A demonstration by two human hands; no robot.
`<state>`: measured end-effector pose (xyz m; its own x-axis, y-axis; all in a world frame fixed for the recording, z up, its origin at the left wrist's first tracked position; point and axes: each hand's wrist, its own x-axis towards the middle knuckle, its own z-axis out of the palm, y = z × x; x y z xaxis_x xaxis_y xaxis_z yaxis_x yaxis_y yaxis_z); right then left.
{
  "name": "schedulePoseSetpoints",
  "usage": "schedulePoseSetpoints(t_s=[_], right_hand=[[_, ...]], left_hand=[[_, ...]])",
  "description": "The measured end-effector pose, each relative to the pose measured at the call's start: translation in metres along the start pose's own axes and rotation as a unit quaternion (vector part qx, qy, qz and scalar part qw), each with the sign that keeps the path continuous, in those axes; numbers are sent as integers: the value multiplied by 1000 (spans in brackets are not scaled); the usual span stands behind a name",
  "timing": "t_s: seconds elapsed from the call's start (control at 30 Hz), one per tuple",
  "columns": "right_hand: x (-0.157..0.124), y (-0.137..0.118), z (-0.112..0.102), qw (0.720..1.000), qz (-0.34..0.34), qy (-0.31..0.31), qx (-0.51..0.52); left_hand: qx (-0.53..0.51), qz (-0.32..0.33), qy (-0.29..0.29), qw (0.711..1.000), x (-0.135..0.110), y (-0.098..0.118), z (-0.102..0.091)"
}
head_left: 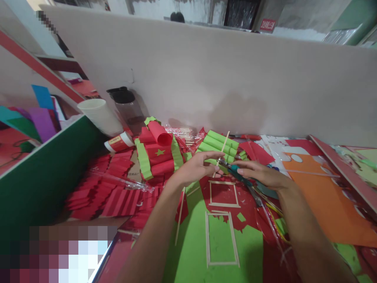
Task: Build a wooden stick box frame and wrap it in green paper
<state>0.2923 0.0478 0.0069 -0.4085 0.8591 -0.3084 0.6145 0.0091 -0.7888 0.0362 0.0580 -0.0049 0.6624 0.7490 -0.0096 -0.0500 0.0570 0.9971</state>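
Observation:
My left hand (196, 167) pinches a thin wooden stick (226, 140), held tilted above the work. A pair of pliers with teal handles (240, 177) is gripped in my right hand (263, 175); its metal jaws are at the stick, close to my left fingertips. Whether they have closed on the wood is too small to tell. Beneath the hands lies a small stick frame (237, 195) on red paper. Nearer me, a larger stick frame (207, 239) rests on a green sheet (250, 251). One loose stick (180, 216) lies beside my left forearm.
Behind my hands stand a red and green paper model (160, 157) and folded green paper (220, 141). Pleated red paper (118, 196), a paper cup (98, 114) and a bottle (128, 104) are at left. Orange paper (324, 200) lies right. A pale partition (206, 70) closes the back.

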Motion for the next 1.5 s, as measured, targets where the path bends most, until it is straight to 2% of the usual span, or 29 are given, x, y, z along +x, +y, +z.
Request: schedulePoseSetpoints(t_s=[0.2,0.5,0.7,1.03,1.27,1.5], right_hand=[[2,4,1,1000,4,-6,21],[3,8,3,996,26,-13,82],[4,9,2,996,18,-24,85],[4,15,3,997,34,6,65],[2,-6,6,1000,8,-21,1],[-2,-30,19,995,-17,9,-94]], left_hand=[[-14,14,11,1000,3,0,1],[-20,-1,18,1000,1,8,5],[-16,1,19,1000,0,8,4],[-27,-11,18,999,2,6,5],[-9,-4,3,1000,3,3,4],[66,37,-32,997,-8,12,-5]])
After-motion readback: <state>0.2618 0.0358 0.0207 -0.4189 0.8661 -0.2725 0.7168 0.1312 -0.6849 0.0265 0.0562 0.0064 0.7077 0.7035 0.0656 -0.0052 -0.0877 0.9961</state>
